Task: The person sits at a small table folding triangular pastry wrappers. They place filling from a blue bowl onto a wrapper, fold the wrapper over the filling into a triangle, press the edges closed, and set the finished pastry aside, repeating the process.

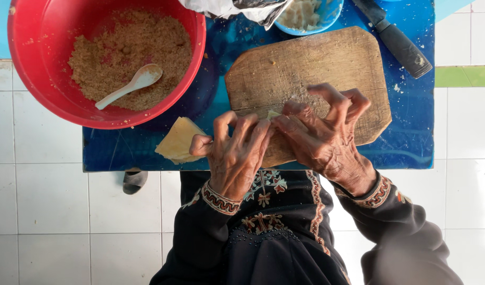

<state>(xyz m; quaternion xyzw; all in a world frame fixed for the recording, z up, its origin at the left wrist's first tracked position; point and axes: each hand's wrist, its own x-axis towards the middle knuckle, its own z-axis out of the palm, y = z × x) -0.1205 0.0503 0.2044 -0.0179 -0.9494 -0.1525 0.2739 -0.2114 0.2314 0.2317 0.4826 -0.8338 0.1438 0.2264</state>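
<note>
Left hand (234,153) and right hand (321,132) side by side on board (305,63), fingers curled, pinching pale wrapper (274,113) between fingertips | wrapper stack (179,140) just left of left hand | bowl (36,79) of crumbs with spoon (131,84) upper left | knife (398,42) upper right

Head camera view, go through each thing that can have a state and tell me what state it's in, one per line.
Red bowl: upright, holds brown crumbly filling.
White spoon: lying in the filling, handle toward the rim.
Cutting board: flat on the blue table.
Pale wrapper piece: pinched between both hands.
Left hand: fingers curled onto the wrapper.
Right hand: fingers bent, pressing the wrapper.
Wrapper stack: lying at the table edge.
Knife: lying flat, untouched.
</note>
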